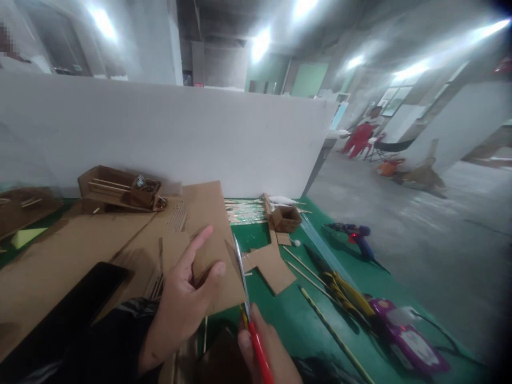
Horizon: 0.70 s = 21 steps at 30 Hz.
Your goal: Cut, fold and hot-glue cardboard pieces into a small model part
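My right hand point(266, 346) is closed round the red handle of a pair of scissors point(242, 272) at the bottom middle. The long metal blades point away from me along the right edge of a brown cardboard sheet point(206, 208). Over this sheet lies my left hand point(186, 293), with index finger and thumb stretched apart; the other fingers are hidden. Whether the blades are biting into the cardboard is unclear. To the right of the scissors, a cut cardboard piece point(276, 269) lies on the green table point(316, 336).
Thin sticks point(332, 330), yellow-handled shears point(348, 293), a purple device point(412, 336) and a blue cordless drill point(360, 237) lie right. A small cardboard box point(286, 217) stands behind. At left are a black phone-like slab point(80, 304) and a cardboard tray point(116, 186), before a white partition point(168, 133).
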Motion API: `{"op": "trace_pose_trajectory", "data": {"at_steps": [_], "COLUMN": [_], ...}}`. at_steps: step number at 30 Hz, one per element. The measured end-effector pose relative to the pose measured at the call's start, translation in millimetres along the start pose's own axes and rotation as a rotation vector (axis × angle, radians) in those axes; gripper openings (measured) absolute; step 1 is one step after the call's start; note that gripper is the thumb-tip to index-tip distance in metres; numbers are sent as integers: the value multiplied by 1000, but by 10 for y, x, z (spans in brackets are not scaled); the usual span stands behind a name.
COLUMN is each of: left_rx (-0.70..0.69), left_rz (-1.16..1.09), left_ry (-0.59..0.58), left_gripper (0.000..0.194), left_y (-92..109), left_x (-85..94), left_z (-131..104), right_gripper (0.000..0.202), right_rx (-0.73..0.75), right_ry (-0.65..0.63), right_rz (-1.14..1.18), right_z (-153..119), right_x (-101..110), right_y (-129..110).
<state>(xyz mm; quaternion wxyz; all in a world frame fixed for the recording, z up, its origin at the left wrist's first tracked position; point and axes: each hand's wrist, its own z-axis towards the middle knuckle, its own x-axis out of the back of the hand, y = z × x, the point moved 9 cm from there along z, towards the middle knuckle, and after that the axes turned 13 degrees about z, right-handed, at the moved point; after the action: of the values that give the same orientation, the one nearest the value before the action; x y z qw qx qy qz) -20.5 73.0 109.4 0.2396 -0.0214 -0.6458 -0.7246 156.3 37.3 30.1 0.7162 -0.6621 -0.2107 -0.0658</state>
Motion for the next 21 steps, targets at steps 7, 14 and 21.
{"op": "trace_pose_trajectory", "data": {"at_steps": [7, 14, 21], "left_rx": [-55, -18, -24], "left_rz": [46, 18, -107], "left_ry": [38, 14, -18], "left_gripper": [60, 62, 66], "left_y": [61, 48, 49], "left_x": [34, 15, 19], "left_z": [17, 18, 63], "right_gripper": [64, 55, 48], "right_rx": [9, -9, -67], "right_ry": [-21, -134, -154], "right_rz": [26, 47, 122], "right_z": [64, 145, 235], "right_x": [-13, -62, 80], "right_y": [38, -24, -171]}}
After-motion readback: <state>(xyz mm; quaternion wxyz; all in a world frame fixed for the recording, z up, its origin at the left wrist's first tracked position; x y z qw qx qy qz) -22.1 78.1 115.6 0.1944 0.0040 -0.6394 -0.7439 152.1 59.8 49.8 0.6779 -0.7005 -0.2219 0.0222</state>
